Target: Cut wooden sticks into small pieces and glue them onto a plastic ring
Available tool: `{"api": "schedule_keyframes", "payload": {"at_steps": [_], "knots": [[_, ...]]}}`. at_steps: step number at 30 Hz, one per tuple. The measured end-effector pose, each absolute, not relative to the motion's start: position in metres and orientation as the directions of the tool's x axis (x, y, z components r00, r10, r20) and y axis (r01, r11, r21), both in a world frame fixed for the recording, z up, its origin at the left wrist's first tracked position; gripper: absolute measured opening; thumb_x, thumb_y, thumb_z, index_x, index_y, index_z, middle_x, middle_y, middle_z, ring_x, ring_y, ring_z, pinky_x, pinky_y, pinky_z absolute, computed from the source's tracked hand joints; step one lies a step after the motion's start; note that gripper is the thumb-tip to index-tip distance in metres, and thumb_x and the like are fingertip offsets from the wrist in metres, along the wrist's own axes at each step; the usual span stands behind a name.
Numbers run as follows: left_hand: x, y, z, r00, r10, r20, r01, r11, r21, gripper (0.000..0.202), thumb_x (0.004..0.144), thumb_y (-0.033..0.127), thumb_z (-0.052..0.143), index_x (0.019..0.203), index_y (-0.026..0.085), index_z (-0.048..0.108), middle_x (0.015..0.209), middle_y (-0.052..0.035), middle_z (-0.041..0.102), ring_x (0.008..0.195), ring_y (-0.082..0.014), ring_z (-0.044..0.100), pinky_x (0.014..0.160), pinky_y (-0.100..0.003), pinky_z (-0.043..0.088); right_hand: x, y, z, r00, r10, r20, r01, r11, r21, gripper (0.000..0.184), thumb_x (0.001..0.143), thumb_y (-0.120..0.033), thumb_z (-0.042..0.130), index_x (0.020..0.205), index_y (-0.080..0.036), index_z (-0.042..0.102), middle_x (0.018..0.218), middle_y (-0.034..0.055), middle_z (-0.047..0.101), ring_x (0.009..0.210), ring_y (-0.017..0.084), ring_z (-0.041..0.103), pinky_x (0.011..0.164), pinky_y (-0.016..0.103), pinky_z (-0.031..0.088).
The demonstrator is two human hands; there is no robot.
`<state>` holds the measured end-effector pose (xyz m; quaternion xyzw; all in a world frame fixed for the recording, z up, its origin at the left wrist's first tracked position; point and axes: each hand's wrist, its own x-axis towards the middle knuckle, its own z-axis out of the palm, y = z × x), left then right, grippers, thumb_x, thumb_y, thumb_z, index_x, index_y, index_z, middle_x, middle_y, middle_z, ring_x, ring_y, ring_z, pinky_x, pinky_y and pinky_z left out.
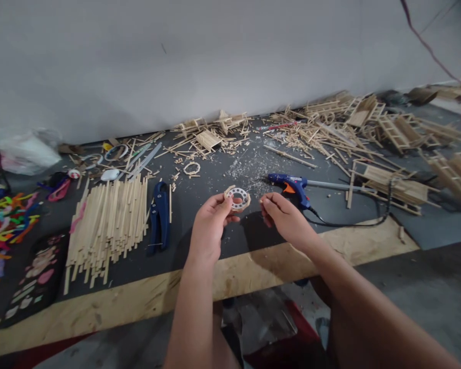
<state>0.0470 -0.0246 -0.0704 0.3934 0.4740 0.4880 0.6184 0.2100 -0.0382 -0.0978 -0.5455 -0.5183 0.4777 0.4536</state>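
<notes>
My left hand (211, 220) pinches a small ring built of short wooden sticks (237, 198), holding it just above the dark mat (200, 179). My right hand (282, 215) hovers close to the ring's right side with its fingers curled together; whether a small piece sits in them I cannot make out. A blue hot glue gun (294, 185) lies on the mat just beyond my right hand, its black cord (353, 223) trailing to the right.
A stack of long wooden sticks (107, 220) lies left, with blue cutters (159, 215) beside it. Stick models and scraps (330, 128) cover the back and right. Coloured pipe cleaners (3, 220) sit far left. The bench's wooden edge (253, 266) runs below my hands.
</notes>
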Motion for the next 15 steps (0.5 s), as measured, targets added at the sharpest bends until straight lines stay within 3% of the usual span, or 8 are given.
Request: {"api": "schedule_keyframes", "payload": {"at_steps": [3,15], "knots": [[0.054,-0.027,-0.071,0.13,0.966,-0.223,-0.185,0.244,0.952,0.025,0.074,0.033,0.064,0.092,0.016,0.063,0.093,-0.0084,0.069,0.077,-0.0163,0.063,0.063,-0.025,0.05,0.216,-0.047,-0.092,0.044,0.995,-0.087,-0.039,-0.085,-0.996,0.022,0.085,-0.042,0.044,0.084,-0.021,0.049,0.071,-0.0037,0.045,0.055,0.009,0.043,0.05,0.023,0.036],[0.078,-0.03,-0.072,0.204,0.942,-0.266,-0.135,0.296,0.945,0.026,0.074,0.029,0.065,0.097,0.018,0.064,0.091,-0.0073,0.069,0.084,-0.0185,0.063,0.067,-0.027,0.052,0.229,-0.046,-0.083,0.166,0.982,-0.089,-0.068,-0.079,-0.995,0.024,0.08,-0.044,0.051,0.083,-0.02,0.055,0.072,-0.0006,0.053,0.059,0.011,0.047,0.051,0.023,0.038]]}}
